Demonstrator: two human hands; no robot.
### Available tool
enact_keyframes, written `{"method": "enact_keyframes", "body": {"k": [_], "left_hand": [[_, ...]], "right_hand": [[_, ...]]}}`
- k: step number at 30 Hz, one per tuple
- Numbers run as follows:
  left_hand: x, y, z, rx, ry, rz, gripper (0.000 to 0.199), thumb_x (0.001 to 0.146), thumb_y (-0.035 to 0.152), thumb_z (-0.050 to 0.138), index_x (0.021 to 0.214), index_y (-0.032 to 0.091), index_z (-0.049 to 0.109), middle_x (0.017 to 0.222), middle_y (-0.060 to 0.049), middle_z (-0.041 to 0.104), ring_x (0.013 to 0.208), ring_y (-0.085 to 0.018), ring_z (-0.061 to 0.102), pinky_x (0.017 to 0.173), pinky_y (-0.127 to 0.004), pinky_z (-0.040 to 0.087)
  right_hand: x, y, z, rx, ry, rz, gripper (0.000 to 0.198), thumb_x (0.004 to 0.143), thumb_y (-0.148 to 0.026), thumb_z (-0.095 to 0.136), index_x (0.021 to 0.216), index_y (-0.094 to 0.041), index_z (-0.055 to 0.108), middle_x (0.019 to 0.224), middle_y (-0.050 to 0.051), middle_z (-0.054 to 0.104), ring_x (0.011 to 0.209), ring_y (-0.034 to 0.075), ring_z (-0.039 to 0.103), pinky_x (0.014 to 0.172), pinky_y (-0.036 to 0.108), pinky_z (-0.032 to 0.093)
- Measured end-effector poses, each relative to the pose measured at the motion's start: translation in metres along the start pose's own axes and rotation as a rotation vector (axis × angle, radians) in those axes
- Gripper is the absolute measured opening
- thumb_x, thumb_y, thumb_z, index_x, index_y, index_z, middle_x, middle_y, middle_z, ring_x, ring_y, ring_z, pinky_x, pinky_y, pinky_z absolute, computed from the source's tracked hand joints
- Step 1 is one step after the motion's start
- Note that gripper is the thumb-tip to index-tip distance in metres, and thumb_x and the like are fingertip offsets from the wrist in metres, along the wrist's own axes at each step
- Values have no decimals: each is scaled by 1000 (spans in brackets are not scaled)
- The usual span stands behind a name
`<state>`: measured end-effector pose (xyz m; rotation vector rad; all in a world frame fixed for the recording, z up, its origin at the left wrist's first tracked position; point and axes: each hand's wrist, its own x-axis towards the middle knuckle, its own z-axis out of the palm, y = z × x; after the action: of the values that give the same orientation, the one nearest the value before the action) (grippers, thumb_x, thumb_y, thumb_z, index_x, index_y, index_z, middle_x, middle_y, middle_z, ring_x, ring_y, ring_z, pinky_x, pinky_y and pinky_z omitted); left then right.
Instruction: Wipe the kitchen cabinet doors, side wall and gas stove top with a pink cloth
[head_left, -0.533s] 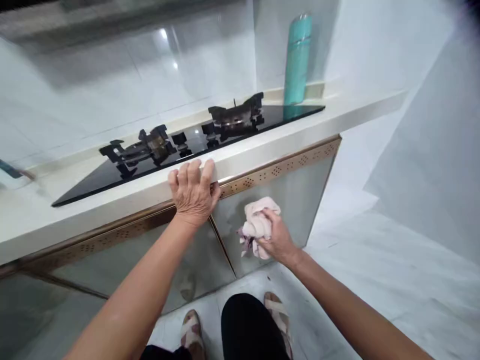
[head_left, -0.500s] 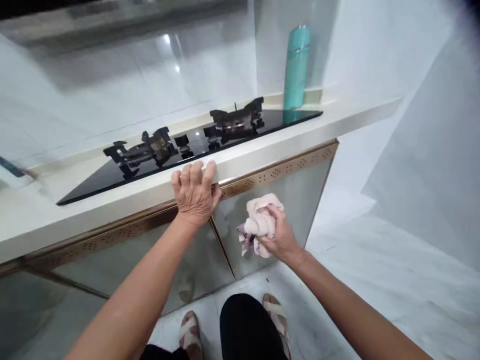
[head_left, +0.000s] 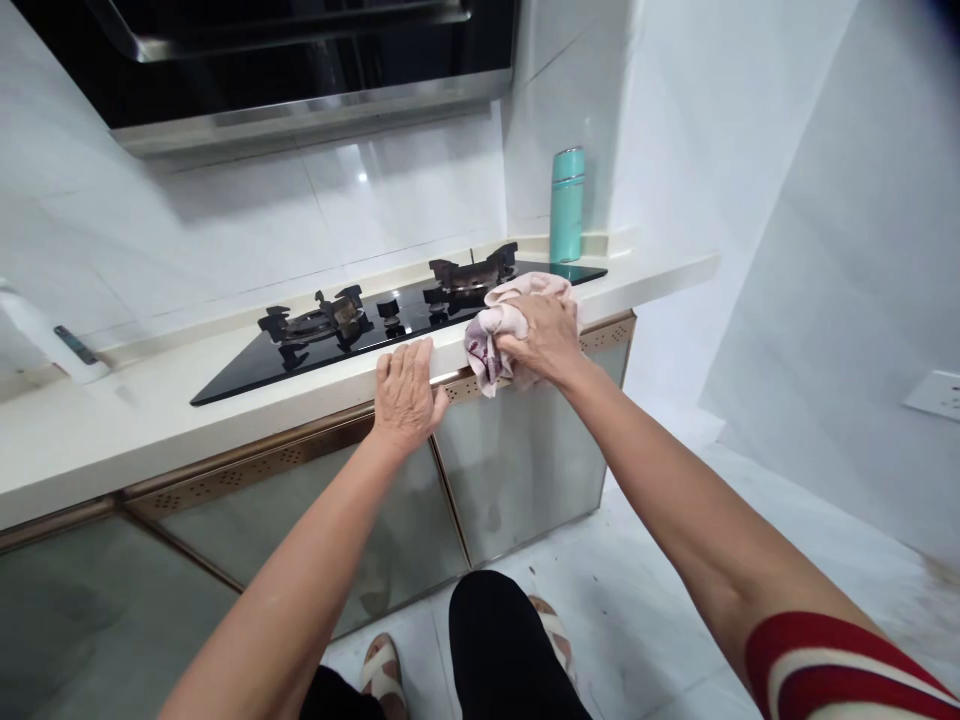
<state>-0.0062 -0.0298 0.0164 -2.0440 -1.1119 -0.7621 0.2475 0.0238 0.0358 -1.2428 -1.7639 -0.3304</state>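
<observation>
My right hand (head_left: 544, 335) grips a bunched pale pink cloth (head_left: 501, 322) with a purplish patch. The cloth lies against the front edge of the white countertop (head_left: 337, 388), beside the right part of the black gas stove (head_left: 247, 375). On the same counter edge, further left, rests my left hand (head_left: 406, 395), its fingers stretched flat over the top and nothing in it. Below both hands are the greenish cabinet doors (head_left: 525, 465) with a bronze perforated trim strip.
A teal flask (head_left: 567, 205) stands at the stove's back right corner. At far left a white bottle (head_left: 49, 335) leans on the counter. Overhead hangs a black range hood (head_left: 315, 75). My sandalled feet are on the tiled floor (head_left: 637, 580); a wall socket (head_left: 936, 394) is at right.
My right hand has brought the cloth up from in front of the cabinet door to the counter edge. My left hand stays on the edge. The view has tilted upward, showing the hood.
</observation>
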Motion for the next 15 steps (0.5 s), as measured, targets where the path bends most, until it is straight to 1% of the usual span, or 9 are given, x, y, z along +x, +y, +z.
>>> {"method": "enact_keyframes", "body": {"k": [2,4,5,7,9,11,13,15], "left_hand": [[2,-2,-2,-11,7,23,69,91,30,54,152,7,34,146,-22,54,136,-35,48,117,-51,28],[5,-7,-7,-46,-5,53,69,91,30,54,152,8,32,144,-21,54,135,-34,49,116,-49,31],[5,-11,-12,-72,-20,66,69,90,30,54,152,9,31,144,-21,54,134,-33,49,115,-48,34],[1,-24,-24,-102,-42,42,71,88,30,54,153,11,31,144,-20,53,134,-32,49,113,-47,38],[-12,-43,-39,-65,-36,-68,73,87,32,55,153,13,31,142,-20,54,132,-34,50,110,-49,39],[-31,-65,-57,25,-35,-195,73,87,36,56,153,15,33,139,-20,56,129,-37,52,109,-53,39],[-53,-85,-75,115,-83,-230,71,89,41,55,153,17,36,137,-20,57,127,-39,52,108,-56,37],[-71,-101,-89,208,-125,-228,64,92,45,52,149,19,44,137,-20,58,128,-40,51,109,-57,35]], "right_hand": [[5,-9,2,-1,-6,14,44,85,-41,62,122,-18,67,122,14,67,116,35,51,102,54,34],[10,-29,4,4,-51,-13,37,85,-41,60,112,-17,68,115,14,68,110,34,53,98,50,36],[12,-44,7,19,-84,-57,34,84,-40,60,108,-17,68,112,14,69,107,34,54,96,48,36],[19,-80,17,74,-156,-208,31,84,-40,61,105,-18,66,109,12,69,102,32,55,94,45,37],[24,-119,31,136,-192,-351,35,87,-44,60,109,-17,64,114,12,68,104,30,55,95,43,37],[27,-152,45,180,-208,-423,40,90,-48,59,114,-16,61,117,12,68,106,29,55,95,42,38],[28,-172,55,221,-213,-430,47,90,-50,60,122,-15,57,119,13,67,105,29,55,93,41,39],[29,-177,59,270,-219,-401,55,89,-52,61,129,-14,54,121,13,67,105,28,56,91,40,40]]}}
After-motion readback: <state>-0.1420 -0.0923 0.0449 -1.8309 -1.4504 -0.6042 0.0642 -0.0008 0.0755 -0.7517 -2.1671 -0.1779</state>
